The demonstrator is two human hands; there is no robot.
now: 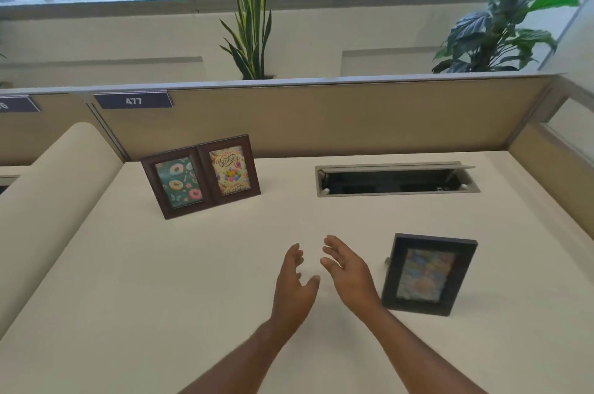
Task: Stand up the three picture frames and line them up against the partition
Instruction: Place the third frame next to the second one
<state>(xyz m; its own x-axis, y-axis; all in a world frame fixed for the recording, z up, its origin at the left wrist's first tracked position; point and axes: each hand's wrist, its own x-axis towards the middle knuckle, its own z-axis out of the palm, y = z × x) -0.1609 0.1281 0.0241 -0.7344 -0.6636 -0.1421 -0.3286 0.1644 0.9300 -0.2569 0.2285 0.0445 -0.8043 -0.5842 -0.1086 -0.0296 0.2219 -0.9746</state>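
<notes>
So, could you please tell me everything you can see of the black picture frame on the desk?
The black frame has a wide dark border around a blurred, multicoloured picture. It stands upright on the desk, leaning slightly back, with part of a rear stand showing at its left edge. It sits apart from the partition, just right of the open right hand, which is not touching it.
</notes>
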